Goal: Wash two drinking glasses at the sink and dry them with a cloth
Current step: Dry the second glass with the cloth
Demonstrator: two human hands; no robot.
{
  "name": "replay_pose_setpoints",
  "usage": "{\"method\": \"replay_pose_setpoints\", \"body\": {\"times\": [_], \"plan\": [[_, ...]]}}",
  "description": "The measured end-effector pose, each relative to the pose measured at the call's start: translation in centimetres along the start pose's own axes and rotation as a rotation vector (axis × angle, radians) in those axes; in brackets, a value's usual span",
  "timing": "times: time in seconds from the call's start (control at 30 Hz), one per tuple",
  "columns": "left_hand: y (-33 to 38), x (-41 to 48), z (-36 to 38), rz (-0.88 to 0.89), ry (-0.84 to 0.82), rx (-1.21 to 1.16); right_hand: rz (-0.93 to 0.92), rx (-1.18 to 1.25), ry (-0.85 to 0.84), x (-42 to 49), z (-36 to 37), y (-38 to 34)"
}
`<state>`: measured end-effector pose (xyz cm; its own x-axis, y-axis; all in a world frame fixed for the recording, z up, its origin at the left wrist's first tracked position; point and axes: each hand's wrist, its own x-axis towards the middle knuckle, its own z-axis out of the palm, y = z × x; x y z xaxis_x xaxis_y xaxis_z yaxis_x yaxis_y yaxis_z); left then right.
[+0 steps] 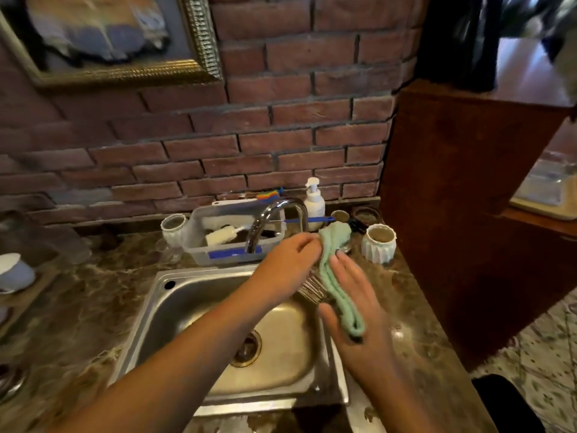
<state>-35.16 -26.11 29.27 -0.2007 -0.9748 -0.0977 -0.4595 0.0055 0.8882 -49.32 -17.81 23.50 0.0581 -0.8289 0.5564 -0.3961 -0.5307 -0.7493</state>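
Above the sink point(187, 307), green cloth point(331, 270) in pinch of left hand point(287, 260), across flat right hand point(371, 310).

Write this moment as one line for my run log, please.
stage: drying | left hand: grips ribbed glass over sink | right hand: flat, presses green cloth to it | tap: no water seen

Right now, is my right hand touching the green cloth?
Touching. The head view shows the cloth draped along the open palm of the right hand, its lower end resting on the palm.
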Motion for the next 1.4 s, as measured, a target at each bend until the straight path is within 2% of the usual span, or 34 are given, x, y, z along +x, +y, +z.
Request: {"method": "replay_pose_setpoints", "body": {"times": [0.1, 0.17, 0.3, 0.43, 0.53, 0.63, 0.7, 0.8, 0.9, 1.0, 1.13, 1.2, 1.27, 1.33, 1.4], "plan": [[0.2, -3.0, -2.4, 0.04, 0.057, -0.013, -0.087, -0.069, 0.029, 0.5, 1.9, -2.6], [0.2, -4.9, -3.9, 0.056, 0.113, -0.001, -0.051, 0.034, 0.043, 1.1, 3.3, -4.0], [0.2, -8.5, -6.9, 0.127, 0.192, 0.034, 0.217, 0.561, -0.038, 1.2, 5.9, -7.5], [0.2, -11.8, -10.4, 0.347, 0.246, 0.192, 0.502, 0.882, -0.106, 1.2, 8.1, -9.8], [-0.7, -13.2, -12.8, 0.543, 0.163, 0.305, 0.674, 1.153, -0.251, 0.7, 9.2, -11.2], [-1.5, -13.9, -14.4, 0.719, 0.097, 0.387, 0.768, 1.413, -0.242, -0.1, 10.1, -12.0], [-2.0, -14.1, -15.2, 0.746, 0.044, 0.36, 0.735, 1.352, -0.237, -0.2, 10.5, -12.8], [-2.5, -14.0, -15.9, 0.629, -0.035, 0.26, 0.682, 1.175, -0.142, -0.2, 11.3, -14.0], [-1.9, -13.7, -15.7, 0.515, 0.025, 0.22, 0.583, 0.978, -0.036, -0.3, 11.6, -14.7], [-1.7, -13.4, -15.0, 0.431, 0.062, 0.113, 0.368, 0.61, 0.005, -0.1, 11.4, -14.8], [-1.2, -13.0, -15.1, 0.236, -0.03, -0.036, -0.016, 0.038, 0.039, -0.5, 11.5, -14.5], [-1.0, -13.0, -15.1, 0.175, -0.022, -0.064, -0.082, -0.161, 0.06, -0.8, 11.8, -14.4], [-1.2, -13.5, -14.9, 0.208, 0.066, -0.087, -0.063, -0.136, 0.052, -1.0, 12.0, -14.5], [-1.3, -14.4, -14.9, 0.284, 0.133, -0.082, 0.024, 0.085, -0.008, -0.8, 11.6, -15.2], [-1.2, -15.4, -15.2, 0.408, 0.158, -0.068, 0.197, 0.369, -0.082, -0.6, 11.2, -16.3]]}}
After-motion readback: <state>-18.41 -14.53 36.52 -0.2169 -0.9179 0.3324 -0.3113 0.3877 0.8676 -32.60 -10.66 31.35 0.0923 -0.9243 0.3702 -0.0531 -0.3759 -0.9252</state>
